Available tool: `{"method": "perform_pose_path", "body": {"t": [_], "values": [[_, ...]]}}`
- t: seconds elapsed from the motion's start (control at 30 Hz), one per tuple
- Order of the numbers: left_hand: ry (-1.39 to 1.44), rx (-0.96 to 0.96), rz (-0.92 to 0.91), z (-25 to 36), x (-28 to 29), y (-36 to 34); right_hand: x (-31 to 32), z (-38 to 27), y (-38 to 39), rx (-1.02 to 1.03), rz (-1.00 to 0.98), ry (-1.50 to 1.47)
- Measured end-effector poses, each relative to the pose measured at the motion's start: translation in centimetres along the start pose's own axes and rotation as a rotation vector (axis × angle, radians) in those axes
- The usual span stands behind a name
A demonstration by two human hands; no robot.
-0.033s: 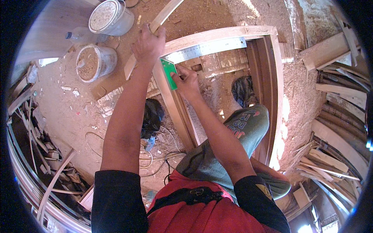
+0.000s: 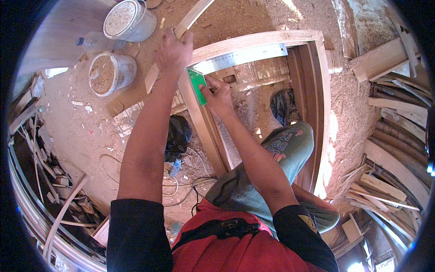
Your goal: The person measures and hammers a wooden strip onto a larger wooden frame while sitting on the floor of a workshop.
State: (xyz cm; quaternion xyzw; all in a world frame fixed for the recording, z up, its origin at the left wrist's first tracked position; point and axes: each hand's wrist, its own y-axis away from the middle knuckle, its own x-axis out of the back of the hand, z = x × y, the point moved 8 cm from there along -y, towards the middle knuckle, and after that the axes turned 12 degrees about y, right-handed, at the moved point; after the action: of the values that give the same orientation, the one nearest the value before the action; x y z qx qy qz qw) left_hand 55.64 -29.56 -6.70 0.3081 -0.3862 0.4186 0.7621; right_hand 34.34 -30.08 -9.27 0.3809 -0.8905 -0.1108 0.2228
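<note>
A try square with a green handle (image 2: 197, 89) and a steel ruled blade (image 2: 244, 58) sits in the far left corner of a wooden frame (image 2: 258, 39). Its handle lies along the frame's left side, and its blade runs along the far rail. My right hand (image 2: 218, 96) is closed on the handle, thumb on the green face. Over the same corner, my left hand (image 2: 173, 53) is wrapped round a pale wooden strip (image 2: 192, 19) that slants past the frame. The left palm and most of that grip are hidden.
Two white buckets (image 2: 115, 75) and a clear plastic bottle (image 2: 96, 41) stand at the far left. Wood offcuts are heaped at the left (image 2: 59, 179) and right (image 2: 385, 190). A cable (image 2: 172, 192) and a black plastic bag (image 2: 177, 136) lie on the sawdust-strewn floor.
</note>
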Motion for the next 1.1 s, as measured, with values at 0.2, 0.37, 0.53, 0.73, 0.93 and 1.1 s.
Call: {"method": "perform_pose_path", "body": {"t": [0.2, 0.37, 0.53, 0.73, 0.93, 1.1], "values": [[-0.006, -0.025, -0.005, 0.8, 0.0, 0.1, 0.2, 0.9, -0.3, 0.037, 0.041, -0.031], [0.001, -0.015, -0.008, 0.6, 0.5, 0.4, -0.1, 0.2, 0.0, 0.054, 0.022, -0.02], [-0.015, 0.012, -0.034, 1.0, 0.5, 0.3, -0.3, 1.1, -0.1, 0.073, 0.022, -0.063], [0.018, -0.027, 0.037, 0.6, 0.3, 0.3, -0.4, 0.7, -0.4, 0.074, 0.013, -0.094], [0.012, 0.005, -0.036, 0.5, 0.1, 0.1, -0.4, 0.8, -0.7, 0.062, -0.02, -0.098], [-0.034, 0.001, 0.002, 0.6, 0.4, 0.3, -0.4, 1.3, -0.8, 0.045, -0.015, -0.052]]}}
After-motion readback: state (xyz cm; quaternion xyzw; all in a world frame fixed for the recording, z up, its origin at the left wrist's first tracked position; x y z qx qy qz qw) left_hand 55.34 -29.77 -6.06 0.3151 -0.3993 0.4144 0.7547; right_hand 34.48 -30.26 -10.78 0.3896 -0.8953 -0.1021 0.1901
